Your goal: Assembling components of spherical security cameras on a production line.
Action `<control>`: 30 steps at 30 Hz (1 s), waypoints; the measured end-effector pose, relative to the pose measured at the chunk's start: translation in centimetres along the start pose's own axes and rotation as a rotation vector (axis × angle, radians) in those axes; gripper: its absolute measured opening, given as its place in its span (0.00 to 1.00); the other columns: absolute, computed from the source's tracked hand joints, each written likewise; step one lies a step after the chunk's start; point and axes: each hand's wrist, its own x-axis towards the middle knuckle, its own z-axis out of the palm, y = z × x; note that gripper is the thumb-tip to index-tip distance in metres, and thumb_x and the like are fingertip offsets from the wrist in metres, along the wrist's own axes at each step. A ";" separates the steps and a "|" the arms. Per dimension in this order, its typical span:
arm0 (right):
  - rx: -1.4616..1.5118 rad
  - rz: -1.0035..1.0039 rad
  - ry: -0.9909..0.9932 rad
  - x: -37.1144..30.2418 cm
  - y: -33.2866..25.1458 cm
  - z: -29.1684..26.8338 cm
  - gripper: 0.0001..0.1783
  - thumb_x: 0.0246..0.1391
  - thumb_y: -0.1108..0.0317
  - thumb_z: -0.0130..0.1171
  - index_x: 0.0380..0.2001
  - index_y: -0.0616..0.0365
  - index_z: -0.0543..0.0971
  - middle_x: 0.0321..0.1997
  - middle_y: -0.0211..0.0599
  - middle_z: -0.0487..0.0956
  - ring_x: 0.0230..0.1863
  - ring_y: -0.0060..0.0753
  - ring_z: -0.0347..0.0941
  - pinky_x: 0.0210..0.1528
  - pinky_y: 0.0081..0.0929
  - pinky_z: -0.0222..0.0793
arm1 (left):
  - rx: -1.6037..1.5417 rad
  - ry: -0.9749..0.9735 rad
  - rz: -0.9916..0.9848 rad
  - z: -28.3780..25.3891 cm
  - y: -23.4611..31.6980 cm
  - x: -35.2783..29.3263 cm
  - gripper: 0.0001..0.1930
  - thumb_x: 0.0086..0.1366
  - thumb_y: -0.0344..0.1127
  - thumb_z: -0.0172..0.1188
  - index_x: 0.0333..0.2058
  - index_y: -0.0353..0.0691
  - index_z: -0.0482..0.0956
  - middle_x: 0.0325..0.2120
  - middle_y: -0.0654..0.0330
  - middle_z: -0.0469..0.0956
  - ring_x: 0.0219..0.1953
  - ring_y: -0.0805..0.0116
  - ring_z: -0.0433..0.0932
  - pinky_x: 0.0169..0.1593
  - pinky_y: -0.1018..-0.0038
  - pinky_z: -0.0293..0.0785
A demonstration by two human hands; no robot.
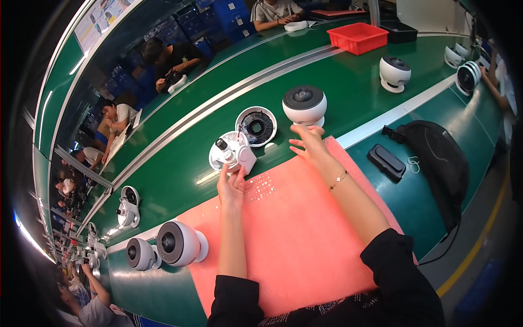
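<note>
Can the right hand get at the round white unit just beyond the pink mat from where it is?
Probably yes: the right hand is open just below the round white unit, with nothing between them.

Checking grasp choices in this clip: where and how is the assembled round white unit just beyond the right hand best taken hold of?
Probably around the round white shell, below its dark grey front face, which points up. Come from the near side, where the right hand already reaches. The curved sides suit a wrap of the fingers, and the far side is harder to reach.
</note>
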 end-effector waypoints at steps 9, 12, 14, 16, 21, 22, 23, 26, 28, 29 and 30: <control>-1.293 -1.295 -0.187 -7.6 -1.8 -2.2 0.32 0.29 0.85 0.55 0.44 0.48 0.70 0.61 0.45 0.50 0.56 0.57 0.51 0.53 0.45 0.60 | 0.418 0.034 0.233 0.5 6.6 -3.6 0.20 0.58 0.53 0.51 0.36 0.40 0.72 0.22 0.58 0.76 0.07 0.82 0.56 0.10 0.85 0.44; -1.281 -1.629 -0.161 -10.7 -2.6 -4.5 0.15 0.32 0.75 0.61 0.30 0.49 0.77 0.56 0.37 0.65 0.55 0.48 0.53 0.52 0.38 0.60 | 0.532 -0.068 0.355 2.1 7.3 -5.6 0.21 0.61 0.52 0.47 0.41 0.41 0.73 0.24 0.62 0.77 0.12 0.83 0.66 0.10 0.87 0.50; -1.195 -1.560 -0.322 -13.6 -3.4 -5.9 0.13 0.29 0.74 0.63 0.26 0.51 0.77 0.52 0.36 0.70 0.54 0.48 0.55 0.50 0.40 0.61 | 0.489 -0.062 0.216 2.9 7.0 -6.0 0.22 0.61 0.53 0.48 0.42 0.41 0.72 0.26 0.64 0.77 0.18 0.80 0.73 0.13 0.86 0.61; -1.151 -1.356 -0.559 -17.3 -5.0 -6.7 0.16 0.26 0.74 0.65 0.26 0.54 0.77 0.50 0.38 0.72 0.51 0.50 0.58 0.48 0.40 0.62 | 0.487 -0.397 0.158 1.6 6.6 -5.5 0.20 0.63 0.48 0.46 0.43 0.38 0.72 0.34 0.63 0.76 0.33 0.76 0.76 0.31 0.80 0.72; -0.775 -0.347 -0.981 -22.2 -7.5 -7.6 0.25 0.36 0.74 0.65 0.43 0.63 0.74 0.50 0.44 0.73 0.49 0.44 0.70 0.49 0.32 0.67 | 0.611 -1.191 -0.056 1.5 3.0 -5.9 0.16 0.64 0.39 0.48 0.42 0.30 0.74 0.39 0.59 0.75 0.42 0.74 0.72 0.48 0.78 0.66; -0.742 -0.169 -0.966 -22.1 -7.7 -8.1 0.28 0.38 0.74 0.64 0.47 0.64 0.71 0.49 0.45 0.73 0.48 0.43 0.72 0.49 0.30 0.68 | 0.487 -1.483 0.006 3.8 1.7 -7.8 0.16 0.65 0.38 0.47 0.40 0.29 0.74 0.37 0.59 0.76 0.42 0.76 0.71 0.48 0.78 0.66; -0.760 -0.153 -1.027 -22.6 -7.9 -7.1 0.34 0.41 0.74 0.63 0.54 0.64 0.64 0.49 0.46 0.72 0.48 0.38 0.71 0.48 0.29 0.68 | 0.843 -1.683 -0.537 4.5 0.7 -6.6 0.18 0.65 0.41 0.47 0.38 0.29 0.75 0.33 0.62 0.77 0.37 0.78 0.72 0.42 0.80 0.69; -0.660 0.269 -1.003 -22.9 -7.1 -6.7 0.38 0.45 0.76 0.61 0.59 0.62 0.55 0.49 0.41 0.69 0.45 0.28 0.70 0.47 0.25 0.69 | 1.079 -1.898 -0.654 5.7 -1.0 -9.5 0.18 0.64 0.42 0.48 0.38 0.31 0.76 0.28 0.65 0.77 0.31 0.81 0.72 0.36 0.80 0.70; -0.617 0.255 -0.902 -23.3 -7.4 -6.3 0.35 0.45 0.78 0.60 0.56 0.61 0.58 0.46 0.40 0.70 0.45 0.27 0.71 0.45 0.22 0.69 | 0.956 -1.856 -0.526 5.5 -1.0 -10.9 0.18 0.62 0.42 0.52 0.43 0.34 0.75 0.26 0.60 0.80 0.27 0.81 0.75 0.31 0.80 0.70; -0.600 0.318 -0.852 -23.4 -7.8 -6.5 0.30 0.46 0.78 0.59 0.52 0.61 0.59 0.43 0.38 0.70 0.41 0.21 0.70 0.38 0.16 0.69 | 1.068 -1.783 -0.347 6.4 0.4 -11.2 0.17 0.61 0.42 0.52 0.40 0.34 0.76 0.25 0.60 0.79 0.27 0.77 0.76 0.31 0.79 0.70; -0.606 0.382 -0.840 -23.5 -7.8 -6.1 0.28 0.47 0.78 0.59 0.50 0.61 0.58 0.43 0.37 0.70 0.39 0.18 0.69 0.35 0.13 0.67 | 1.059 -1.757 -0.341 5.8 1.2 -12.1 0.17 0.61 0.42 0.52 0.40 0.34 0.76 0.25 0.60 0.79 0.27 0.77 0.76 0.31 0.79 0.70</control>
